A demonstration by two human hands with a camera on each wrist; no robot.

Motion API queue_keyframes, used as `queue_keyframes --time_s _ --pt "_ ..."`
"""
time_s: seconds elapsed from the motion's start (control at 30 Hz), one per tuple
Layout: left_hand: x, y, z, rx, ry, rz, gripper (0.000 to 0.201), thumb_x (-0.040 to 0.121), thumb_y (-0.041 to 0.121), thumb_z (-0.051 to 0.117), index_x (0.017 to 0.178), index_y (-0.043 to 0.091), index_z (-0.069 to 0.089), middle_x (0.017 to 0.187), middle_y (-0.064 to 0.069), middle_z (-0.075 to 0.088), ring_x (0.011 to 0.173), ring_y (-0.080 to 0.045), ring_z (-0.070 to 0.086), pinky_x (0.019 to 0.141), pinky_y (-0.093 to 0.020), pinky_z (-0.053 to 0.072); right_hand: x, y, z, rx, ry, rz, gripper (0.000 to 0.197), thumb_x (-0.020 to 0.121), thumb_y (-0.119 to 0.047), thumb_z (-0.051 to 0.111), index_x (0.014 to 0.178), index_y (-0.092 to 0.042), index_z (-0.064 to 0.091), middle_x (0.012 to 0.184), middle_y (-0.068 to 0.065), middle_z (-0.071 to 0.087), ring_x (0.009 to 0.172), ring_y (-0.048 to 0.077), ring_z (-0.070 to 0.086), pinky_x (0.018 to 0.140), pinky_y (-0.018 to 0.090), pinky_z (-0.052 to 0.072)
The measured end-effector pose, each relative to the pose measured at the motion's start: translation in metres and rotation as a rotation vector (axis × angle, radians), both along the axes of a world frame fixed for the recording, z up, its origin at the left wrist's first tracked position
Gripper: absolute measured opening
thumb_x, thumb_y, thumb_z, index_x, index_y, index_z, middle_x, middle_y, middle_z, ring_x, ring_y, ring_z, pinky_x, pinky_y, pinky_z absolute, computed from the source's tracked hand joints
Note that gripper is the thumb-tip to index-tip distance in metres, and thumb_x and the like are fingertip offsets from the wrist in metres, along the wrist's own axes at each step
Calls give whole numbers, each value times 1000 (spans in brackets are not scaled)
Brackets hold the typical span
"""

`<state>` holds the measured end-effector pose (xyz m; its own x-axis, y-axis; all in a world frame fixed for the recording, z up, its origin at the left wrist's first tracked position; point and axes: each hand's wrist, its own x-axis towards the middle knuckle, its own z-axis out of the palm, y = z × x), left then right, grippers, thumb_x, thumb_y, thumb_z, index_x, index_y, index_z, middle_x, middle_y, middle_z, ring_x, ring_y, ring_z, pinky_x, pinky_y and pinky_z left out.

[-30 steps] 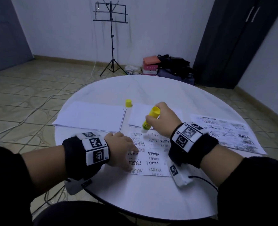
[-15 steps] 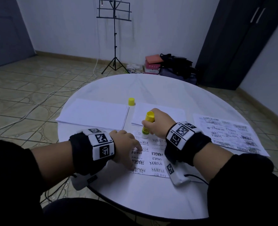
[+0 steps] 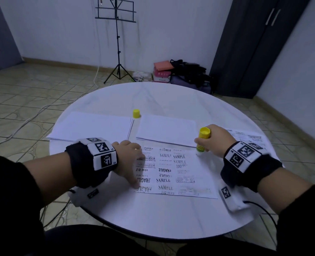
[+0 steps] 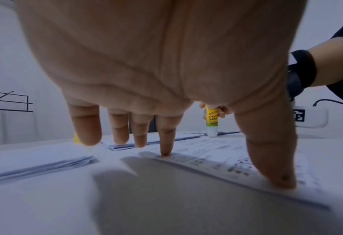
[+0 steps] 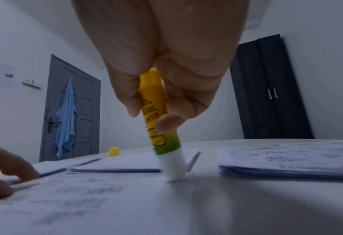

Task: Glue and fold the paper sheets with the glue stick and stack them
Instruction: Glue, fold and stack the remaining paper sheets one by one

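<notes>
A printed paper sheet [image 3: 178, 172] lies flat on the round white table [image 3: 162, 218] in front of me. My left hand [image 3: 132, 159] presses its left edge down with straight index finger [image 4: 166, 143] and thumb [image 4: 273, 159]. My right hand [image 3: 213, 139] grips the yellow glue stick [image 3: 203, 139] upright, its white tip [image 5: 174, 170] touching the sheet's far right corner. The stick's yellow cap [image 3: 136, 113] stands apart at the back, seen also as the cap [image 5: 113, 151] in the right wrist view.
Two stacks of plain white sheets, the left stack [image 3: 92, 126] and the middle stack [image 3: 167, 129], lie behind the printed sheet. A pile of printed sheets [image 3: 249, 137] lies at the right, behind my right hand. A music stand [image 3: 117, 39] and bags [image 3: 186, 74] are on the floor beyond.
My right hand has carried the glue stick rightward along the sheet's far edge to its right corner. My left hand has stayed pressing the left edge.
</notes>
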<state>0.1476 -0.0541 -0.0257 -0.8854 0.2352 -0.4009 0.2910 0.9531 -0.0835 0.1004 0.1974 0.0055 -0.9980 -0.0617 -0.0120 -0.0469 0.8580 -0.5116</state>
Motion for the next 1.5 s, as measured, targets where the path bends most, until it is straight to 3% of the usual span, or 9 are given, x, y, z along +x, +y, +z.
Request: queue_keyframes --time_s 0.2,0.37,0.8,0.93,1.03,1.17,1.23,1.33,1.5 --pt "-1 -4 1 53 -11 29 91 53 70 75 129 34 40 133 14 45 129 -21 33 95 -44 28 17 -54 7 -264 -68 172 35 83 -35 68 90 -1 65 86 11 71 64 18 59 65 32 52" --pt "3 -4 0 -2 20 19 106 57 76 69 142 27 28 146 8 34 133 -23 30 106 -43 26 35 -109 -4 -66 -47 346 38 81 -49 66 63 -19 51 64 -5 48 68 14 48 58 25 34" --pt "0 3 5 -116 -12 -1 115 40 82 71 138 33 36 139 5 41 128 -23 35 105 -44 30 68 -89 -1 57 -76 538 38 81 -47 68 63 -22 46 62 -10 48 59 2 44 55 20 33" --pt "-2 11 10 -165 -32 7 128 42 78 75 146 48 6 144 4 38 133 -24 31 110 -46 26 73 -57 6 96 -81 497 34 82 -44 67 68 -17 53 68 -6 53 66 8 50 61 22 37" --pt "-4 17 13 -231 -63 -6 124 41 81 72 143 55 8 143 2 38 132 -26 30 109 -49 26 74 -28 7 115 -99 428 37 81 -45 67 87 -8 64 86 1 66 83 17 60 73 28 46" --pt "-3 22 17 -266 -42 -39 121 42 78 74 144 51 15 148 1 28 136 -25 24 112 -49 23 72 5 8 110 -139 348 34 78 -43 68 91 -11 68 92 2 68 88 17 62 81 34 49" --pt "-2 26 18 -264 -16 -75 119 45 73 77 146 43 20 154 4 16 141 -23 18 115 -47 18 68 14 9 88 -157 311 33 78 -40 69 89 -9 68 87 3 67 80 15 60 74 31 47" --pt "-4 31 18 -242 -27 -127 118 46 68 81 145 36 25 148 10 30 135 -18 28 112 -42 24 54 19 11 42 -94 173 35 82 -41 67 81 -6 64 72 1 55 65 12 49 58 27 35" --pt "-7 37 21 -266 -82 -144 120 55 64 79 147 48 5 150 5 27 138 -21 25 113 -44 22 27 14 9 -26 -32 -22 40 86 -41 62 64 -13 45 69 2 47 68 18 46 57 28 31"
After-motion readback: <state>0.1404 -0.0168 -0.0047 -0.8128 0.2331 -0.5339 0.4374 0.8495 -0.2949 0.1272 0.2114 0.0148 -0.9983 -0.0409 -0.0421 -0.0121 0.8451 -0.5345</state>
